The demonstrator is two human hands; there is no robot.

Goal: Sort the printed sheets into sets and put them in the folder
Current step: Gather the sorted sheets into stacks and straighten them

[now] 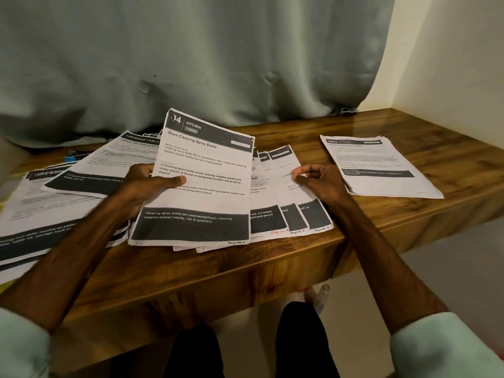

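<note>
Left grip (147, 181) curled round a raised sheaf topped by the spray-bottle sheet (203, 192), right grip (319, 178) loosely curled, holding nothing, resting on fanned sheets (296, 214) mid tabletop (300, 268), more sheets (68, 186) spread left, neat pile (381, 165) far right

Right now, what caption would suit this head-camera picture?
Left hand holds the kitchen sheet while the right hand sits over fanned pages on a wooden table.

Domestic room, probably a home study corner. Glossy wooden desk (354, 214) fitted into a corner against a cream wall (450, 64). Grey-green curtain (191, 64) hangs behind it. Printed sheets (381, 165) spread over the top. Pale floor (450, 268) below.
</note>
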